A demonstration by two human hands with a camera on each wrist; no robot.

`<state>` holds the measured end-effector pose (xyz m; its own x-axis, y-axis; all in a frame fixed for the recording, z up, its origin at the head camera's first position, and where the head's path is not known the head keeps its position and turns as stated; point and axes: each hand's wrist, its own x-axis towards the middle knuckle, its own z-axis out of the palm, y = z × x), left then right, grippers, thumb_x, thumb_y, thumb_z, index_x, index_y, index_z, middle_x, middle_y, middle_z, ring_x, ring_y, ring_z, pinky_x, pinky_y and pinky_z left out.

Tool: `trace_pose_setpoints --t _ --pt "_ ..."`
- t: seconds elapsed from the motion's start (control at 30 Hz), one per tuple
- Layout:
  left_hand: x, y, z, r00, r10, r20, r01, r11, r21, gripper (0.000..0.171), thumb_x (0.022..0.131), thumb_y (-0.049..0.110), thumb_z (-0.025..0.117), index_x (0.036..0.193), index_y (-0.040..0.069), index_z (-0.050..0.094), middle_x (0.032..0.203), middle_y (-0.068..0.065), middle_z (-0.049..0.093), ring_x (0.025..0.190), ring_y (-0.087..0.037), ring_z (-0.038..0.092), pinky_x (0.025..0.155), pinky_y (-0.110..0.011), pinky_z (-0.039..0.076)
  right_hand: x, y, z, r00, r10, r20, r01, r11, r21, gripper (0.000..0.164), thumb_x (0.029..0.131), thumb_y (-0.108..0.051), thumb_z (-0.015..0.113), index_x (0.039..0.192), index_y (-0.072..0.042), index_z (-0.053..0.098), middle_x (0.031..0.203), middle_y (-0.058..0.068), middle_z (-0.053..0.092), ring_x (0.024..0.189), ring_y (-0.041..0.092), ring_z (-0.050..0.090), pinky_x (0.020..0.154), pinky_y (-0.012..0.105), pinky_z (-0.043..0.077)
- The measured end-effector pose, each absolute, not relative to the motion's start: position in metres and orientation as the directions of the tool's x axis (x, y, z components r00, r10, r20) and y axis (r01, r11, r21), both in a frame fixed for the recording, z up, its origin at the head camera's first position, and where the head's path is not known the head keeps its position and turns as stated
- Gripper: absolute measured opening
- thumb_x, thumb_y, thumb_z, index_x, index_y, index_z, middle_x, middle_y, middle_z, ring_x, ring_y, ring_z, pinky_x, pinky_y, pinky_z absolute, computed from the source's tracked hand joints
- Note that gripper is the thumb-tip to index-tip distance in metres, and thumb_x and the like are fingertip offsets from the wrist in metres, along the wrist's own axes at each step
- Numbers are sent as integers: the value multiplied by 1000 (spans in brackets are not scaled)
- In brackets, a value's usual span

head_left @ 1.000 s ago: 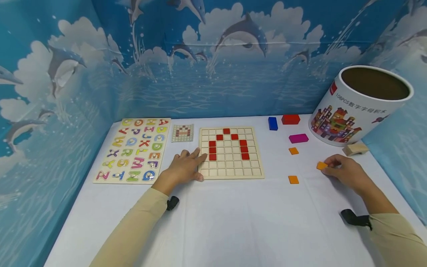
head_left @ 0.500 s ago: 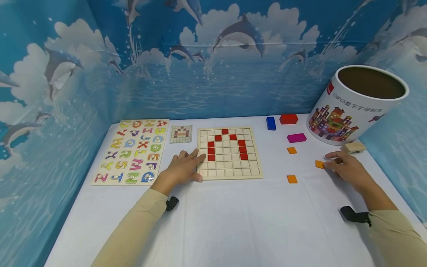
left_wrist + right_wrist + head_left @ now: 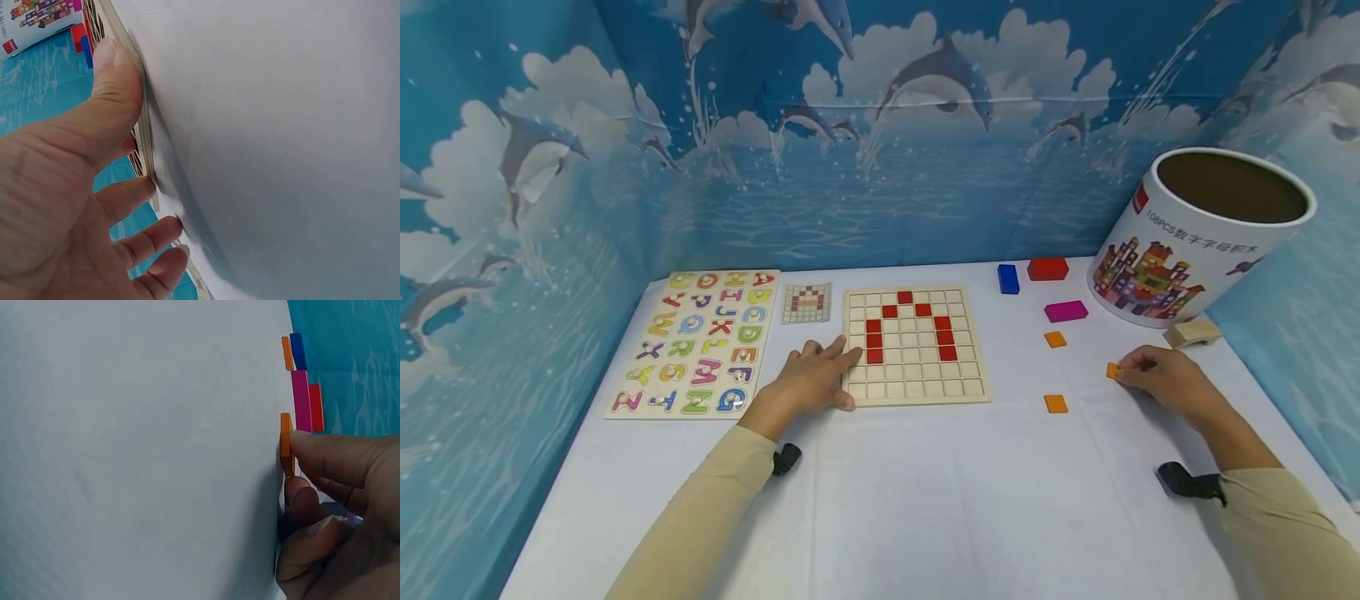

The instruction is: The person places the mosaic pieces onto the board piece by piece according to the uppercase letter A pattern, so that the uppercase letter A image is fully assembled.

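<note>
My right hand [image 3: 1167, 379] pinches a small orange square tile [image 3: 1112, 371] by its edge, right over the white table. In the right wrist view the thumb lies against that tile [image 3: 285, 434], with the other fingers curled beneath. My left hand [image 3: 814, 377] is spread at the left edge of a wooden grid board [image 3: 917, 388]. Its thumb touches the board's lower left corner and a fingertip reaches onto the left side. Red square tiles form an arch in the grid's cells. Two more orange tiles, one nearer [image 3: 1056, 404] and one farther [image 3: 1056, 339], lie between the board and my right hand.
A small pattern card [image 3: 807, 317] and an alphabet board [image 3: 651, 373] lie on the left. Behind the orange tiles are a magenta block [image 3: 1066, 312], a blue block [image 3: 1008, 279] and a red block [image 3: 1047, 269]. A large bucket [image 3: 1157, 275] and a wooden block [image 3: 1192, 333] stand right.
My right hand's fingers loosened beside the orange tile half a second ago, and now pinch it again, slightly more to the left. The left hand stays at the board.
</note>
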<state>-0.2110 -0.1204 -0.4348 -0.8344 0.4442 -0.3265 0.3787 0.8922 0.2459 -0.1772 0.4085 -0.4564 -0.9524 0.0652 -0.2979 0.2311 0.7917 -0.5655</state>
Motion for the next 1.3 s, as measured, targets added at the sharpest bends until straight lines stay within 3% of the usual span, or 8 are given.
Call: trace_pose_setpoints --t 0.17,0.4,0.57,0.7,0.77,0.9,1.13,1.3 --pt "-211 -121 -437 -834 446 -325 385 892 237 91 85 49 75 162 27 32 170 -9 17 139 -35 34 107 -57 31 -177 407 -456 -950 45 -309 218 802 -556 51 100 -29 67 134 6 52 113 23 50 103 37 46 76 35 45" --pt "-211 -121 -437 -836 448 -315 394 892 222 91 85 50 74 162 26 32 170 -9 18 139 -36 34 105 -55 33 -180 408 -457 -947 31 -319 230 759 -610 49 101 -31 65 129 5 49 103 16 55 92 29 50 69 30 47" --pt "-211 -121 -434 -833 450 -321 401 892 209 91 86 51 73 162 27 31 170 -9 18 138 -35 35 103 -53 34 -188 397 -456 -940 49 -338 305 563 -768 60 104 -45 58 145 -4 42 98 4 57 79 20 52 66 28 48" --pt "-211 -120 -432 -832 451 -324 407 892 198 91 86 51 73 162 26 31 170 -10 19 139 -35 34 104 -54 33 -207 370 -452 -936 49 -347 341 354 -871 53 99 -46 64 137 -14 49 100 -7 62 78 15 54 68 23 50" --pt "-211 -119 -432 -831 453 -324 407 891 200 91 86 50 73 162 25 32 170 -11 20 140 -36 33 105 -54 33 -219 352 -450 -935 31 -353 346 297 -890 51 97 -45 68 135 -16 50 104 -6 63 79 13 55 69 21 51" --pt "-211 -119 -432 -830 449 -331 406 893 193 90 86 50 73 162 25 32 169 -11 20 142 -37 32 108 -55 31 -243 300 -447 -940 -44 -339 312 298 -902 56 97 -36 72 140 -10 49 107 5 63 77 13 58 69 20 52" --pt "-213 -119 -433 -837 436 -331 406 900 159 91 85 52 74 162 26 33 169 -11 22 139 -36 35 106 -55 32 -268 195 -443 -922 -238 -304 224 313 -923 48 97 -17 71 139 -4 52 92 15 63 67 17 56 60 24 50" --pt "-215 -118 -434 -835 430 -343 400 903 157 91 85 52 73 162 26 32 169 -10 21 141 -37 33 108 -55 31 -270 142 -448 -916 -322 -240 64 472 -879 35 98 -16 69 130 -6 58 93 15 66 62 21 58 58 29 47"
